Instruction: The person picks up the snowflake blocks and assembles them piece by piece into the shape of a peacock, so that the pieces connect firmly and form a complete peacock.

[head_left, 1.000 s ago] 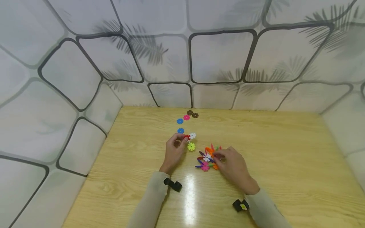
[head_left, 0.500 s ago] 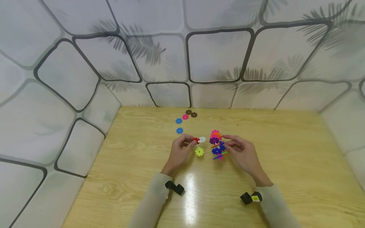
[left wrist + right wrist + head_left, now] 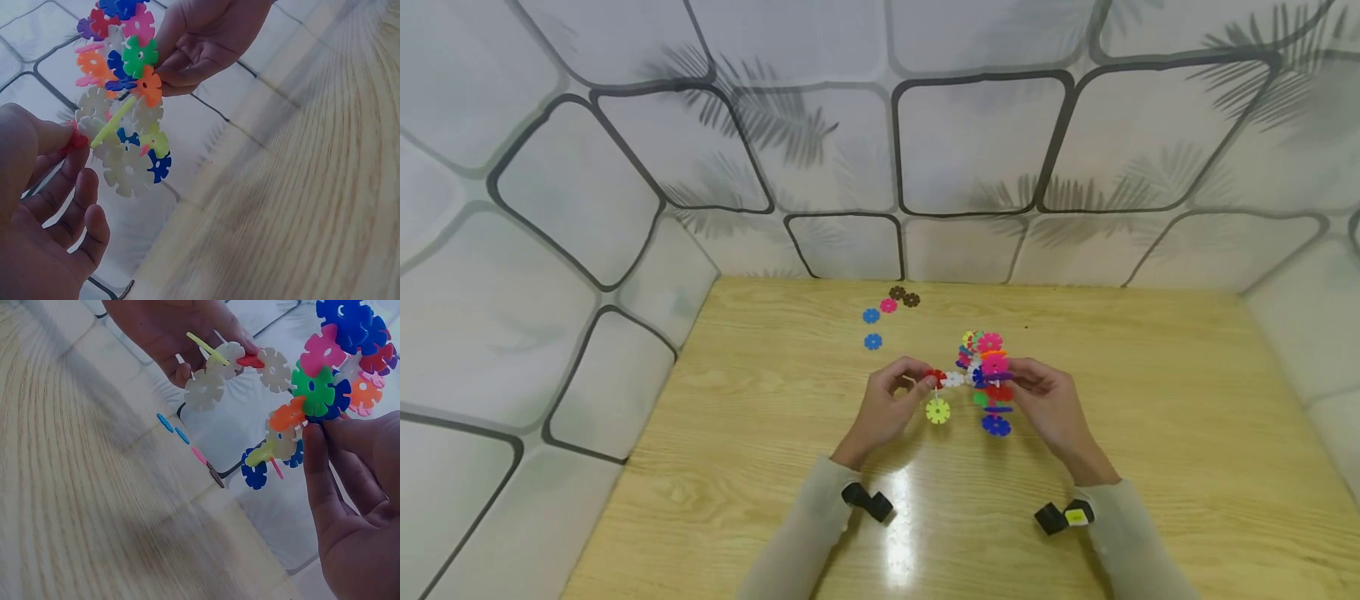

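Observation:
My left hand [image 3: 889, 408] pinches a red snowflake disc [image 3: 936, 379] between thumb and fingers. Slotted to it are a white disc [image 3: 953, 379] pointing right and, hanging below, a yellow disc [image 3: 937, 411]; more white discs of this small piece show in the right wrist view. Opposite, my right hand [image 3: 1051, 408] grips a larger cluster of interlocked snowflake discs [image 3: 995, 365] in pink, blue, green, orange and other colours. A dark blue disc sits at its fingertips [image 3: 315, 434], partly hidden. The small piece's white disc reaches the cluster's left side in the head view.
Loose snowflake discs lie toward the back of the wooden table [image 3: 760, 350]: a blue disc [image 3: 872, 342], another blue, a pink disc [image 3: 888, 306] and two brown ones. A patterned wall [image 3: 977, 150] rises behind the table's back edge.
The right hand has lifted the cluster off the table and turned it upright. The left hand has moved right with its small piece, and the two pieces have come together.

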Action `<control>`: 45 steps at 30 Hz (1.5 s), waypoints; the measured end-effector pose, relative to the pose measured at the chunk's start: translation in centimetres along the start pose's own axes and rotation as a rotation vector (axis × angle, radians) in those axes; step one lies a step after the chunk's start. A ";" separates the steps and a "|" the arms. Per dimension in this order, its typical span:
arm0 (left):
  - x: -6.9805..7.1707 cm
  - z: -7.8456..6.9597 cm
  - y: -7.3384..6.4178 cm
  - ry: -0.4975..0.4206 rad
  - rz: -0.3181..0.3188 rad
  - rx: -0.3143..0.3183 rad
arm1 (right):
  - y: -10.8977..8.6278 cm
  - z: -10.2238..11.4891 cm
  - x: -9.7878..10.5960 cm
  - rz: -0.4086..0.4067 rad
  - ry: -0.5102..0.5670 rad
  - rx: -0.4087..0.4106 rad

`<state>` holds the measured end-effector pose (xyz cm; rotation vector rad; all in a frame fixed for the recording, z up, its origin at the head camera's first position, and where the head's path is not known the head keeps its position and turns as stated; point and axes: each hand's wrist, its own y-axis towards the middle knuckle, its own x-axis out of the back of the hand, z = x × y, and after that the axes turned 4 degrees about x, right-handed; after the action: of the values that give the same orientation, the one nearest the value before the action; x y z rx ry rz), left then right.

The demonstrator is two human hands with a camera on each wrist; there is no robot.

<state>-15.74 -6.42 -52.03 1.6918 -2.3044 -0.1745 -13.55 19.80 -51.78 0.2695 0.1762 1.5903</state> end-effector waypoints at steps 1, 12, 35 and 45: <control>0.0 0.0 0.0 0.003 -0.001 0.000 | 0.0 -0.1 0.0 -0.002 0.013 0.004; -0.2 0.2 -0.2 0.026 -0.012 -0.065 | -0.3 -0.6 -1.4 -0.007 0.040 -0.018; -1.2 1.2 -0.3 0.158 -0.121 -0.214 | -0.2 -0.4 -2.1 0.018 -0.067 -0.012; -1.9 0.8 -1.2 0.241 -0.229 -0.207 | -0.2 0.3 -2.0 0.169 0.168 -0.362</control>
<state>-14.30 -5.04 -53.41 1.7594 -1.8522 -0.2320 -13.27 17.80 -51.69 -0.1349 -0.0081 1.7787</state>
